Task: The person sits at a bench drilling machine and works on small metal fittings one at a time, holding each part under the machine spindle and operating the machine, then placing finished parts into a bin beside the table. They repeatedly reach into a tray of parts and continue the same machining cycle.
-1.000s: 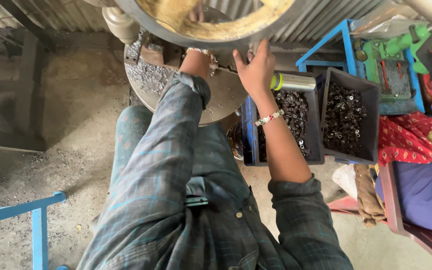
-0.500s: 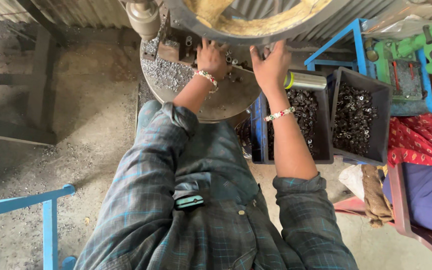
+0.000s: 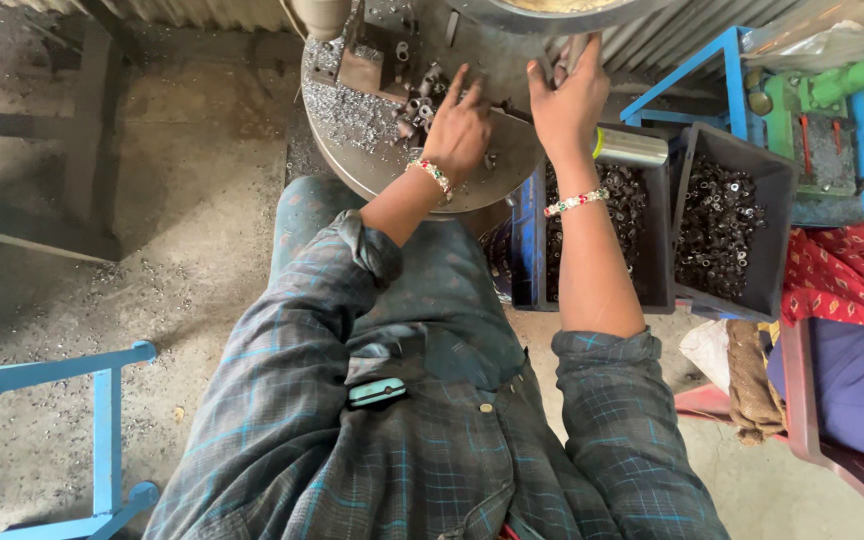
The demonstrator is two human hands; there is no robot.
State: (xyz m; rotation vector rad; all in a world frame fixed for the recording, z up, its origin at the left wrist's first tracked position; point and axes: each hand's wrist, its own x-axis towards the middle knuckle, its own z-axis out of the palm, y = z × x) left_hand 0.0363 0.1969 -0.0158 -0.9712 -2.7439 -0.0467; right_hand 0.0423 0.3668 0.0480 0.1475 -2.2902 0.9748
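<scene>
Dull grey metal machine table (image 3: pixel 372 160)

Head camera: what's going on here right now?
A person seated at a round metal machine table has both hands up on it. The left hand rests with spread fingers on a cluster of small dark metal parts. The right hand reaches up at the table's far edge, under the machine; what it grips is unclear. Two dark bins of similar parts stand to the right.
</scene>
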